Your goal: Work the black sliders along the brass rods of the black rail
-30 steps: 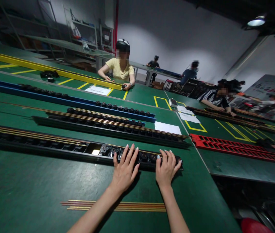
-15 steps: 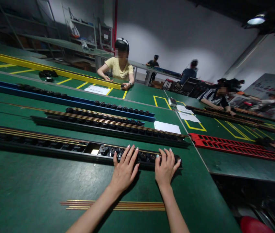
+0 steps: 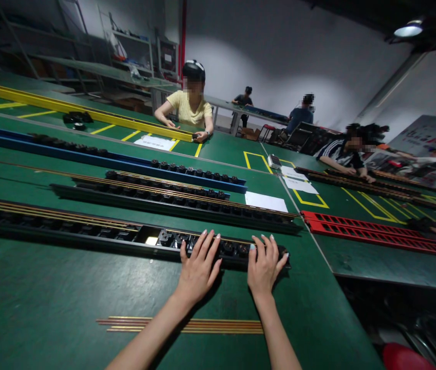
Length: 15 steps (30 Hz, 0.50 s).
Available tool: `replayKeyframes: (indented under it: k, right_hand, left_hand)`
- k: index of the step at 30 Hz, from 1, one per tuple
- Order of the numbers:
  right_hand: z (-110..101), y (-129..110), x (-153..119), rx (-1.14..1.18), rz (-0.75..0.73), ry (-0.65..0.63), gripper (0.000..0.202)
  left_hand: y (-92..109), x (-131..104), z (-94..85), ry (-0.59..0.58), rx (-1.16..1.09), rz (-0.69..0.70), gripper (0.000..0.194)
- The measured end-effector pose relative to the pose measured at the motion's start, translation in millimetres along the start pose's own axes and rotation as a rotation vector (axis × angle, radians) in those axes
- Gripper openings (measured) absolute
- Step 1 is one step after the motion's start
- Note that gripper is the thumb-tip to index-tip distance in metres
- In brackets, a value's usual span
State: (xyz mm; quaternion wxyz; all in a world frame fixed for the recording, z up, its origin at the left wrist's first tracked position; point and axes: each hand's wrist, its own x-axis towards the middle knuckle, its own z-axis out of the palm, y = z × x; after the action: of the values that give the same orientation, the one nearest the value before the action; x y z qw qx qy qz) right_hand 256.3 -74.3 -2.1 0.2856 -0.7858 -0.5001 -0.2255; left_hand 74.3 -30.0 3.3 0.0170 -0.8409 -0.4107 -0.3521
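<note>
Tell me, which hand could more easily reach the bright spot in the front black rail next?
Probably the left hand: it lies over the black rail closer to the bright spot. The right hand is farther away, near the rail's end.

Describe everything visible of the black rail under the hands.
The black rail is a long, narrow channel, metal or plastic by its look, lying on the green table. Black blocks line its inside; one open section shows a bright patch. Brass-coloured rods lie along it. The left hand and right hand rest on it near its right end; its left end runs out of view.
</note>
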Motion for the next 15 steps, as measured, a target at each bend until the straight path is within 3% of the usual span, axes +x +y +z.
replayKeyframes:
  k: [7,15]
  right_hand:
    - [-2.0,-2.9,2.4,-0.001,0.028,0.008,0.039]
    - [-6.5,-3.7,3.2,0.056,-0.037,0.038,0.034]
  left_hand:
    - [-0.1,0.6,-1.5,0.003,0.006,0.002,0.062]
    - [-0.6,0.4,-1.5,0.003,0.03,0.013,0.061]
